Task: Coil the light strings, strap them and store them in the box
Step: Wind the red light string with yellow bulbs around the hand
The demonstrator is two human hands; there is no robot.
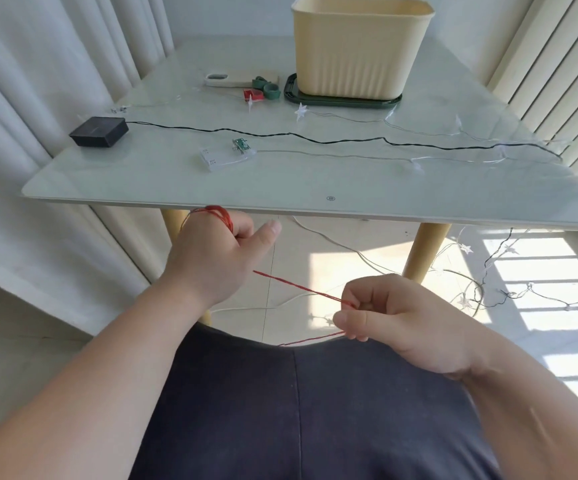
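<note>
The left grip (218, 251) holds the red light string (301, 288) wound around it as a spool. The right grip (394, 323) pinches the strand taut nearby, feeding it; the box (360, 46) sits well beyond both.

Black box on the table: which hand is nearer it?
Left. The left hand is by the table edge, right of the black box; the right hand is farther right.

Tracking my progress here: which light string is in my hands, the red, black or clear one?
The red string, looped round the left hand and pinched by the right hand. The black string and clear string lie across the table.
</note>
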